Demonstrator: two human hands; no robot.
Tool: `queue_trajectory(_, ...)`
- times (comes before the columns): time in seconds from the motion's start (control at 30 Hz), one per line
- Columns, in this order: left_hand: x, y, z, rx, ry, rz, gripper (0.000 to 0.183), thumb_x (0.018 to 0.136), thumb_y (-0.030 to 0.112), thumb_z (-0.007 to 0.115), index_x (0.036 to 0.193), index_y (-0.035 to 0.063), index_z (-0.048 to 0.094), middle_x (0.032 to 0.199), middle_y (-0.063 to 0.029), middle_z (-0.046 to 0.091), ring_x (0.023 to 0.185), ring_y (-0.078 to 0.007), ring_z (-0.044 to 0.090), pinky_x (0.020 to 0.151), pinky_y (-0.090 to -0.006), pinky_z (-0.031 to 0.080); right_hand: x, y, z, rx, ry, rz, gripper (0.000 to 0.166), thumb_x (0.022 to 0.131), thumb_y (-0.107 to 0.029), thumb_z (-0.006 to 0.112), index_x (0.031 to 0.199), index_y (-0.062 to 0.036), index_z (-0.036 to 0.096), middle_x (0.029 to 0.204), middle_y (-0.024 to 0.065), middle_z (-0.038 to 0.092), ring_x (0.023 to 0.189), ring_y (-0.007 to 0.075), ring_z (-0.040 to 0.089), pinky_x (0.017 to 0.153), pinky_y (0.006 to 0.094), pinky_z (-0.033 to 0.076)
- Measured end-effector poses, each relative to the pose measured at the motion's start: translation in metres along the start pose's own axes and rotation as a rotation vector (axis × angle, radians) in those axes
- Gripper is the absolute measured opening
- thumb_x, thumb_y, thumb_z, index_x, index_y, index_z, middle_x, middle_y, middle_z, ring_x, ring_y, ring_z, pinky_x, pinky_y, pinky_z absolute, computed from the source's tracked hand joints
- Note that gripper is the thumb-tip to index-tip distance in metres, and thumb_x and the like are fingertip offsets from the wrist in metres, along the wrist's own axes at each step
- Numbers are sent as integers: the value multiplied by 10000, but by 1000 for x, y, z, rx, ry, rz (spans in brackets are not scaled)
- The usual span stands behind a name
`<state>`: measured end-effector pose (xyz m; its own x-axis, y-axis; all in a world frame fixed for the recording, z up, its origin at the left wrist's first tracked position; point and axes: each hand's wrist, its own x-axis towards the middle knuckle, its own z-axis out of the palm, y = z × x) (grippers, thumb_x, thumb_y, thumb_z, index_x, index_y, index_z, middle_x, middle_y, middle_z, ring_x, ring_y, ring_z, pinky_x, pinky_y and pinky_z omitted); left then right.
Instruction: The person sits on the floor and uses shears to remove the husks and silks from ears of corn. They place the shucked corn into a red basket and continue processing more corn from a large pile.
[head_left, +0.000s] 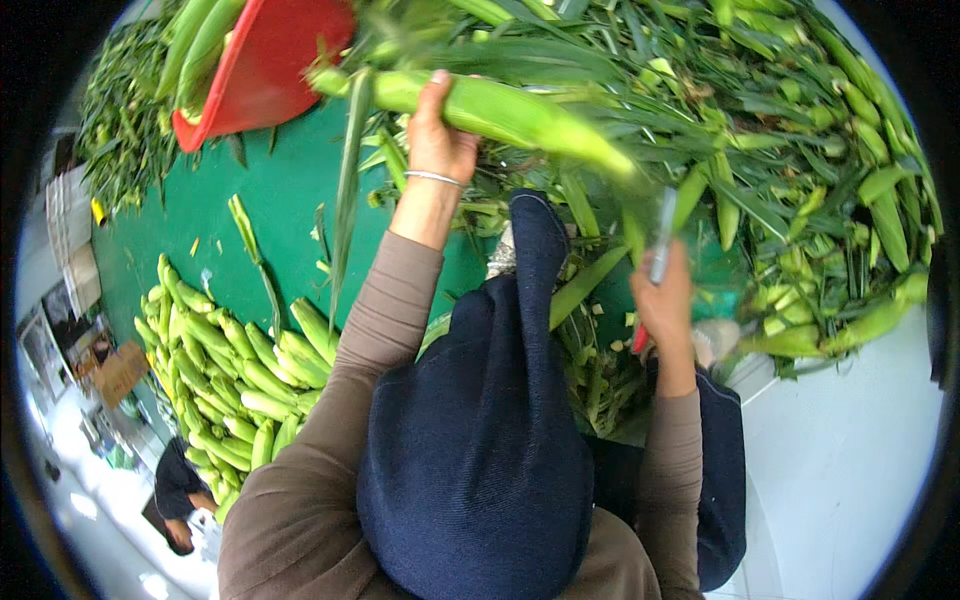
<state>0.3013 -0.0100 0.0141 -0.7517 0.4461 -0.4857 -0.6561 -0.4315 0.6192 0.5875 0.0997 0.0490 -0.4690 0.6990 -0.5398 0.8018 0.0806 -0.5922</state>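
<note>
In the head view my left hand (442, 135) is closed around an ear of corn in its green husk (517, 116), near the top centre. The ear points down to the right, and a long leaf hangs from its left end. My right hand (664, 292), lower and to the right, grips a knife (664, 232) with part of a red handle showing below the fist. The blade is blurred and points up, apart from the ear. Loose husk leaves lie below the ear's right end.
Husks and leaves (750, 142) cover the upper right. Husked-on ears of corn (240, 375) are piled at lower left. A red plastic container (270, 75) with ears stands upper left on the green floor (202, 210). Another person (180, 487) is at far lower left.
</note>
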Motion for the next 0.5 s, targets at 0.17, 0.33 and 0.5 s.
queue_trajectory(0.17, -11, 4, 2, -61, -119, -37, 368, 837, 276, 669, 1097, 53, 536, 1104, -146, 589, 1042, -300, 570, 917, -501, 470, -3, -32, 24, 308, -167, -176, 454, 713, -28, 562, 1156, -33, 466, 978, 74, 565, 923, 167, 554, 839, 300, 450)
queue_trajectory(0.33, -32, -4, 4, 15, -58, 7, 374, 844, 173, 657, 1151, 28, 500, 1112, -138, 572, 1037, -306, 571, 884, -550, 483, 20, -51, 24, 472, -228, -163, 441, 706, -43, 563, 1140, -24, 482, 995, 62, 562, 917, 158, 544, 812, 285, 448)
queue_trajectory(0.5, -50, -16, 17, 186, 18, 56, 453, 828, 179, 686, 1217, 89, 470, 1143, -123, 564, 1059, -315, 562, 883, -561, 478, 38, -59, 26, 644, -328, -116, 369, 749, -51, 559, 1114, -32, 503, 966, 60, 575, 866, 148, 556, 766, 275, 460)
